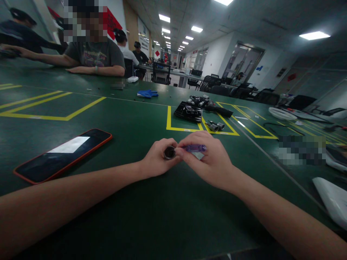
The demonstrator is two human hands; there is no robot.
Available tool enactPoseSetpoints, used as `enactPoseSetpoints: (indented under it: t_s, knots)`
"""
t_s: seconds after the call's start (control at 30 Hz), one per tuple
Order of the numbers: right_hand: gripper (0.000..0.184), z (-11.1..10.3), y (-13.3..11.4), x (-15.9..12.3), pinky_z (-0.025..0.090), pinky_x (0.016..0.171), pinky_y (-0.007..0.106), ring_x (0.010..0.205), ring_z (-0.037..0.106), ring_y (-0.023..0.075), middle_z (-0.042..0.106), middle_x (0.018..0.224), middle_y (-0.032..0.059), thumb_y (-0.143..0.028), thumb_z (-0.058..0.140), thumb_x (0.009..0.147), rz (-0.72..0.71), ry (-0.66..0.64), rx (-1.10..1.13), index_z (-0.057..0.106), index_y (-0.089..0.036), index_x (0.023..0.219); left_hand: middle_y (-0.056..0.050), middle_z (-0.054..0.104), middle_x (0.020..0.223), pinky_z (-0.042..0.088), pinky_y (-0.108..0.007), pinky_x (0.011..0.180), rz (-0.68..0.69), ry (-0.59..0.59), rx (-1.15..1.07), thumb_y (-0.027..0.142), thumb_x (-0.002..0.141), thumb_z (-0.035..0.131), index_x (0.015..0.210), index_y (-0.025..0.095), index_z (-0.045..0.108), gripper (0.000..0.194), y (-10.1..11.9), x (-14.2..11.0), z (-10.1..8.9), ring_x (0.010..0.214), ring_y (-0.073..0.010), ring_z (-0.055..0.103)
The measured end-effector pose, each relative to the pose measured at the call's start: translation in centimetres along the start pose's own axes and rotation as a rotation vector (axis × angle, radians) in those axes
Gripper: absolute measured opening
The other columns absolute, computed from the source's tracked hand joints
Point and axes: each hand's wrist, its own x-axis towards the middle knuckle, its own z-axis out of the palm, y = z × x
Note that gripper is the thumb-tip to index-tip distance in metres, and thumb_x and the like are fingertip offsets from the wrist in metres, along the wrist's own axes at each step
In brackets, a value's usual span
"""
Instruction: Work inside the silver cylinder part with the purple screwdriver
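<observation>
Phone (pixel 62 159), dark-faced with an orange edge, lies flat on the green table (pixel 176 216) at the left, well apart from my hands. Farther off, a blue glove (pixel 148 94) lies on its own. Next comes my left hand (pixel 155 159), fingers curled closed around a round metal piece (pixel 170 153), its open end facing me. The piece is up off the table, between my left thumb and fingers, with its rim beside my right fingertips. My right hand (pixel 214 162) is narrow, thumb and forefinger pinched together at that rim, while a purple piece (pixel 196 148) lies along the fingers, held in the same grip (whether the tips pinch something small too, I cannot tell).

As far as I judge, handling is under way: both pieces are in my hands, and I see no join between them. What is finished inside the round one is hidden from me. Beyond my right hand, a black box (pixel 187 112) lies across the yellow tape (pixel 169 117), and just to its right some loose metal fittings (pixel 213 126) lie unheld. At the far right sits a white object (pixel 334 202).
</observation>
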Motion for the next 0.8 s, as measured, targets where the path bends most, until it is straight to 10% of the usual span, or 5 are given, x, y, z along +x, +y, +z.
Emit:
enactPoseSetpoints:
  t_s: [0.8]
  knots:
    - [0.019, -1.8, 0.3, 4.2, 0.042, 0.057, 0.022, 0.06, 0.059, 0.0105, 0.065, 0.065, -0.0011, -0.029, 0.057, 0.082, -0.086, -0.085, 0.001, 0.063, -0.016, 0.069, 0.003, 0.05, 0.061, 0.039, -0.02, 0.048, -0.114, 0.044, -0.14, 0.036, 0.076, 0.063, 0.072, 0.015, 0.051, 0.025, -0.5, -0.2, 0.4, 0.054, -0.0084, 0.047]
